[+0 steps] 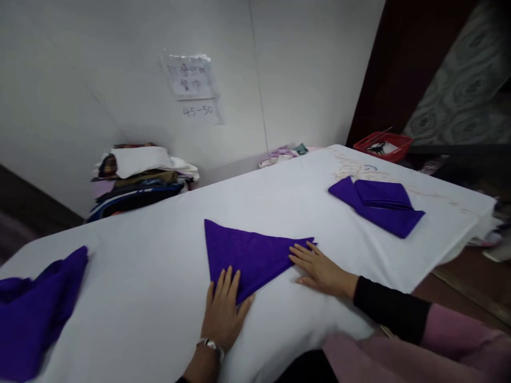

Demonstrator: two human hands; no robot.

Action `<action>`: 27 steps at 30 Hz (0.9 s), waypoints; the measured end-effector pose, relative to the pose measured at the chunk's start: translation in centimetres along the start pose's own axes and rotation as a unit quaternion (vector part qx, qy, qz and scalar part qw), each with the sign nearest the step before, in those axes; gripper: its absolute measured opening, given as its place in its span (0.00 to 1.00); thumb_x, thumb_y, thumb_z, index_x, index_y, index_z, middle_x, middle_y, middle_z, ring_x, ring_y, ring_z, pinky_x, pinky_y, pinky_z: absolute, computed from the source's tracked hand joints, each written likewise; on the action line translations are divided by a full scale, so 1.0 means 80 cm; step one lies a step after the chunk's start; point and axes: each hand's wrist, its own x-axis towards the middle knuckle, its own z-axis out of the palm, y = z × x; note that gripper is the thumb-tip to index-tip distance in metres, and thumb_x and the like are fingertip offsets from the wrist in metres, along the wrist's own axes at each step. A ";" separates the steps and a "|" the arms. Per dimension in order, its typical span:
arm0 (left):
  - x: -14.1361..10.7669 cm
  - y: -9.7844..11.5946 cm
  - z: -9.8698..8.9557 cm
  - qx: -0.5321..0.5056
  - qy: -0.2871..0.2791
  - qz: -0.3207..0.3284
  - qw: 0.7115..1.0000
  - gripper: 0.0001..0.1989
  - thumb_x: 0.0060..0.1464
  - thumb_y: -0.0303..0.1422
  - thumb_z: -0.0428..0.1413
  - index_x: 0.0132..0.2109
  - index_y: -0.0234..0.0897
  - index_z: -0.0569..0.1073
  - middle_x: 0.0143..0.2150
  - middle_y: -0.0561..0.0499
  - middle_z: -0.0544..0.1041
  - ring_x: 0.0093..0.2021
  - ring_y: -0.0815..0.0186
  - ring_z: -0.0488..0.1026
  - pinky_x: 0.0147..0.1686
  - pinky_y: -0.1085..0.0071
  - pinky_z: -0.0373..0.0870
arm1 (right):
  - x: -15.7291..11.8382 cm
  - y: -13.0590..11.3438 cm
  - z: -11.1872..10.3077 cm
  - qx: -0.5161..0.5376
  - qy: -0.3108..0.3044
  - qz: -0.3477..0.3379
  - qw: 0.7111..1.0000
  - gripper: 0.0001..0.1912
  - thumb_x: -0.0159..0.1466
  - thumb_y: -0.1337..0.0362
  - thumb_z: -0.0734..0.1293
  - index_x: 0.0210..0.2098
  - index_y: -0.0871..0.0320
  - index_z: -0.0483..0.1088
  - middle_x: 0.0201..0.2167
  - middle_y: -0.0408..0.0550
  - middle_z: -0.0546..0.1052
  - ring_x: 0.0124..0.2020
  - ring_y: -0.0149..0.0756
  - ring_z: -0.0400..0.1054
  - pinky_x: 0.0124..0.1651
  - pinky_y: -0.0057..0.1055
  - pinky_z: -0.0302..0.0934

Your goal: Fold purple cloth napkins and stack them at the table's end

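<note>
A purple cloth [247, 255] lies folded into a rough triangle on the white-covered table [139, 282]. My left hand [224, 314] rests with fingers extended on its lower left part, near the bottom corner. Flat on the narrow right end of the cloth is my right hand [317, 268], its fingers spread a little. Neither hand grips anything. Further right lie folded purple cloths [383, 205], one partly over another. At the far left is a loose, crumpled purple cloth [35, 319].
Behind the table's left part stands a pile of mixed fabrics [143, 181]. More cloth [279, 155] lies by the wall, and a red basket [383, 147] sits beyond the back right corner. A paper sign [194, 88] hangs on the wall.
</note>
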 end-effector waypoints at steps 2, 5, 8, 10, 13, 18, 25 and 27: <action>0.001 -0.002 0.000 0.003 0.020 0.010 1.000 0.30 0.57 0.45 0.45 0.63 0.36 0.56 0.64 0.42 0.57 0.65 0.55 0.51 0.59 0.50 0.50 | 0.003 0.011 -0.008 -0.014 0.039 0.012 0.999 0.25 0.67 0.57 0.56 0.61 0.60 0.56 0.61 0.56 0.59 0.64 0.44 0.47 0.63 0.51 0.37; 0.001 -0.003 -0.002 0.011 0.041 0.041 0.998 0.26 0.57 0.41 0.45 0.61 0.37 0.60 0.63 0.44 0.60 0.63 0.56 0.54 0.59 0.51 0.51 | 0.003 0.037 -0.024 -0.034 0.103 0.050 0.993 0.18 0.67 0.65 0.55 0.55 0.58 0.63 0.55 0.53 0.68 0.60 0.42 0.55 0.62 0.51 0.42; 0.002 -0.005 -0.002 0.012 0.059 0.079 0.995 0.23 0.58 0.39 0.45 0.58 0.38 0.64 0.60 0.45 0.65 0.61 0.57 0.59 0.58 0.52 0.55 | 0.002 0.059 -0.038 -0.038 0.128 0.069 0.989 0.16 0.66 0.68 0.56 0.50 0.57 0.67 0.50 0.51 0.73 0.56 0.42 0.61 0.59 0.50 0.49; 0.003 -0.007 -0.001 0.003 0.068 0.098 0.993 0.20 0.58 0.38 0.45 0.55 0.38 0.67 0.59 0.46 0.67 0.59 0.58 0.62 0.57 0.53 0.59 | 0.002 0.065 -0.043 -0.026 0.119 0.049 0.991 0.15 0.65 0.68 0.56 0.49 0.56 0.68 0.49 0.51 0.73 0.55 0.41 0.62 0.57 0.48 0.53; 0.003 -0.011 0.002 -0.011 0.076 0.115 0.990 0.18 0.59 0.37 0.44 0.51 0.39 0.71 0.55 0.47 0.71 0.57 0.58 0.66 0.54 0.56 0.65 | 0.006 0.066 -0.041 -0.008 0.095 0.006 0.995 0.15 0.64 0.69 0.58 0.48 0.57 0.69 0.48 0.50 0.73 0.54 0.39 0.62 0.56 0.43 0.55; 0.003 -0.014 0.002 0.001 0.084 0.127 0.988 0.18 0.60 0.35 0.42 0.48 0.35 0.73 0.50 0.46 0.75 0.51 0.60 0.71 0.49 0.60 0.71 | 0.016 0.069 -0.031 -0.033 0.099 0.006 0.995 0.12 0.65 0.69 0.59 0.42 0.57 0.73 0.45 0.49 0.75 0.52 0.41 0.64 0.55 0.42 0.56; -0.003 -0.019 0.004 0.012 0.095 0.117 0.988 0.17 0.58 0.31 0.43 0.47 0.36 0.74 0.50 0.47 0.76 0.50 0.61 0.72 0.48 0.62 0.72 | 0.012 0.060 -0.036 -0.073 0.143 -0.013 0.987 0.14 0.66 0.70 0.56 0.39 0.58 0.73 0.38 0.51 0.75 0.43 0.38 0.66 0.45 0.37 0.60; -0.004 -0.020 0.005 0.014 0.096 0.114 0.989 0.17 0.57 0.29 0.43 0.48 0.37 0.74 0.50 0.48 0.75 0.50 0.61 0.72 0.49 0.62 0.71 | 0.005 0.055 -0.032 -0.086 0.127 0.002 0.988 0.15 0.66 0.70 0.55 0.38 0.58 0.74 0.36 0.51 0.74 0.39 0.37 0.65 0.41 0.35 0.59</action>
